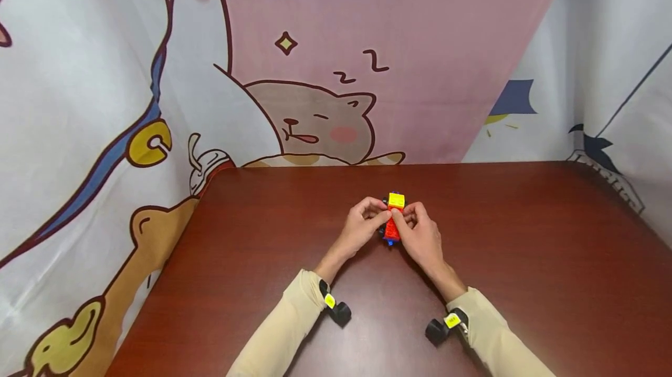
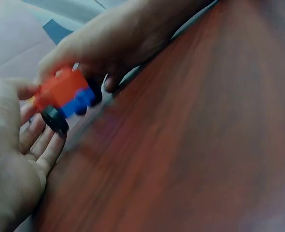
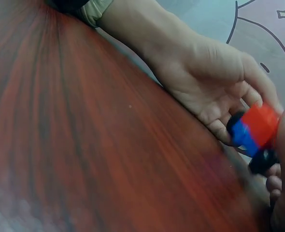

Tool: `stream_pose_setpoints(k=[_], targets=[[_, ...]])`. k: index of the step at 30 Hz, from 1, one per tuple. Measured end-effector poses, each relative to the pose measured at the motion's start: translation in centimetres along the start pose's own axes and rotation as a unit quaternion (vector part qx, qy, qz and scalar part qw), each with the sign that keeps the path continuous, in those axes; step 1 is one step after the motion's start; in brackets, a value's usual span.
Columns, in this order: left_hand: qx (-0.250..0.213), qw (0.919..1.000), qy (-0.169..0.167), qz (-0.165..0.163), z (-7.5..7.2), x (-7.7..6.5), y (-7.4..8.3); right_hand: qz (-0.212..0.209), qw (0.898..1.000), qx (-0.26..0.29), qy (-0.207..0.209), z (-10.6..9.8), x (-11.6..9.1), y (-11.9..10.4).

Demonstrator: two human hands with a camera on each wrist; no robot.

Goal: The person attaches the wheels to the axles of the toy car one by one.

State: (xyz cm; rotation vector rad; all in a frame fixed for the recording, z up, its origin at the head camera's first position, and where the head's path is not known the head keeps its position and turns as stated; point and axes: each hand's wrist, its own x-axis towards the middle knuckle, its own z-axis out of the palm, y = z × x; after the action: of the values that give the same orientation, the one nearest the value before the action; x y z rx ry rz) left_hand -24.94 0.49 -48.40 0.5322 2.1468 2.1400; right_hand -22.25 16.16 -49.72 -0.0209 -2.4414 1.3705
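Note:
A small toy car (image 1: 392, 230) built of red, yellow and blue bricks, with black wheels, is between my two hands over the table. My left hand (image 1: 360, 227) grips its left side, thumb on the red bricks; my right hand (image 1: 422, 236) grips the other side, its thumb also on top. The yellow block (image 1: 396, 200) points away from me. In the left wrist view the red body (image 2: 63, 90), blue base and a black wheel (image 2: 54, 119) show blurred. The right wrist view has the car's red end (image 3: 259, 123) close beside the fingers of both hands.
The brown wooden table (image 1: 252, 283) reaches back to a cloth backdrop (image 1: 446, 32) printed with cartoon animals. More printed cloth hangs at the left and right. A black strap-on camera (image 1: 341, 314) sits on the left wrist, another (image 1: 437, 331) on the right.

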Motion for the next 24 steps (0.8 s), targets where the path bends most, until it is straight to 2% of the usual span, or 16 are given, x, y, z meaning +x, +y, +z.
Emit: stream_pose_setpoints(k=[3,4,8,11,15,19,24], targets=[[0.062,0.9978,0.01,0.022,0.3,-0.6,1.7,-0.019,0.999,-0.043,-0.002,-0.1,0.3,0.0],[0.069,0.9972,0.013,0.027,0.4,-0.8,2.2,-0.025,0.999,-0.047,-0.003,-0.1,0.4,0.1],[0.069,0.9969,0.027,0.027,0.6,-1.1,2.3,-0.027,0.998,-0.05,0.005,0.1,0.4,0.2],[0.06,0.9978,0.022,0.016,0.6,-0.9,1.8,-0.011,1.0,-0.016,0.009,0.1,0.3,0.1],[0.046,0.9989,0.0,0.011,0.5,-0.2,-0.2,0.006,0.999,0.032,0.015,0.2,0.3,0.1],[0.037,0.9992,-0.009,0.015,0.4,0.4,-1.2,0.014,0.999,0.042,0.016,0.1,0.5,0.0],[0.041,0.9991,-0.01,0.004,0.5,0.1,-1.3,0.028,0.999,0.04,0.01,-0.1,0.1,-0.1]])
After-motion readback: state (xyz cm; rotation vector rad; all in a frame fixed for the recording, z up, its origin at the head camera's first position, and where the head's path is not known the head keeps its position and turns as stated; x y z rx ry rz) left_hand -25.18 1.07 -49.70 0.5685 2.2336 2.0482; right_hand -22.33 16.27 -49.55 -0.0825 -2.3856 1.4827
